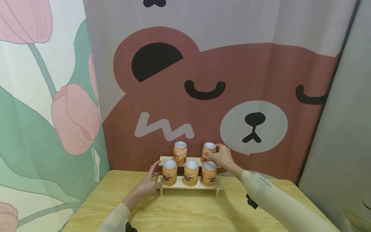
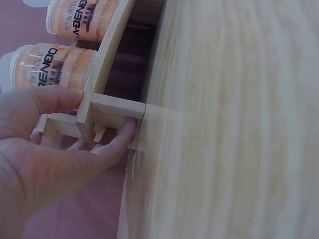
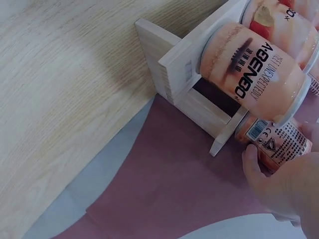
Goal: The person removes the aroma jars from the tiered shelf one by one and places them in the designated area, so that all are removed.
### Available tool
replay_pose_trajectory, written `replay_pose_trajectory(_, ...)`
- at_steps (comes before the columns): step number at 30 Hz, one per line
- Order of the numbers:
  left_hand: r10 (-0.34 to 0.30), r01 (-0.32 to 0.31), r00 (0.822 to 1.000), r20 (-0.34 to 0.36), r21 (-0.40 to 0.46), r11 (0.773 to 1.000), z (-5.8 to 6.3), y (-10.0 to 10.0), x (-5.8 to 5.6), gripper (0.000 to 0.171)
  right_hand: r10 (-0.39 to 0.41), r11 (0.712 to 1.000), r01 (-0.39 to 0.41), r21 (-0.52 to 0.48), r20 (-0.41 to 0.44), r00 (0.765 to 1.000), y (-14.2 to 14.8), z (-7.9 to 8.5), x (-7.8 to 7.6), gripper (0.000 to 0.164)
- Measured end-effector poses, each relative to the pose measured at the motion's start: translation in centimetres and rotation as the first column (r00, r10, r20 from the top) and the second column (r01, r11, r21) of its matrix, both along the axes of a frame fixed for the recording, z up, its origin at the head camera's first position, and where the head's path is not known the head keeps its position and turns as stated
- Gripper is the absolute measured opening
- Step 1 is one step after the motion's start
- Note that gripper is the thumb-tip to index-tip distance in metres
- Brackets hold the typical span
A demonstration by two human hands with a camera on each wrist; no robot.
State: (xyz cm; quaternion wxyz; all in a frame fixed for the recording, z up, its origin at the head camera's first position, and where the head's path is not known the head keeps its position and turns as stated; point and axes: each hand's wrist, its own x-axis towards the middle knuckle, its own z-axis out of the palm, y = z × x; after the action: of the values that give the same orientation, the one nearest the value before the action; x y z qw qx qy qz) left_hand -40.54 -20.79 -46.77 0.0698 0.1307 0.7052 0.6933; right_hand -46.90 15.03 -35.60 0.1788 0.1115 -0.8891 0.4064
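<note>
A two-tier wooden stand point(image 1: 189, 186) holds orange cans with pale lids. Three of them, including the middle can point(image 1: 190, 175), line the lower tier. At the left of the upper tier is another can point(image 1: 180, 154). My right hand point(image 1: 224, 157) grips the can point(image 1: 206, 149) at the upper tier's right end, its base at the shelf edge in the right wrist view. At the stand's left end, my left hand point(image 1: 148, 184) holds the wood, the thumb point(image 2: 62, 98) by the lower shelf and a fingertip point(image 2: 128, 128) against the end support.
The stand is on a light wooden table point(image 1: 185, 212), close to its back edge. Directly behind hangs a curtain point(image 1: 162, 154) with a brown bear print. A tulip-print curtain point(image 1: 43, 161) borders the left, and a plain grey one point(image 1: 333, 135) the right.
</note>
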Motion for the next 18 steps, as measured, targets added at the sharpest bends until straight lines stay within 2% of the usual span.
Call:
replay_pose_trajectory(4, -0.003, 0.003, 1.000, -0.001, 0.007, 1.000, 0.1, 0.4, -0.1, 0.108, 0.002, 1.000, -0.002, -0.007, -0.006, 1.000, 0.6, 0.7, 0.3, 0.051)
replay_pose_trajectory(11, 0.004, -0.004, 1.000, -0.007, 0.013, 1.000, 0.0, 0.4, 0.0, 0.110, 0.030, 0.999, -0.028, 0.047, -0.045, 0.999, 1.8, 2.2, 0.8, 0.039)
replay_pose_trajectory(18, 0.027, -0.027, 1.000, 0.002, 0.023, 0.999, 0.0, 0.3, 0.1, 0.109, -0.004, 0.997, 0.010, 0.081, -0.071, 0.997, 3.5, 2.9, 1.6, 0.043)
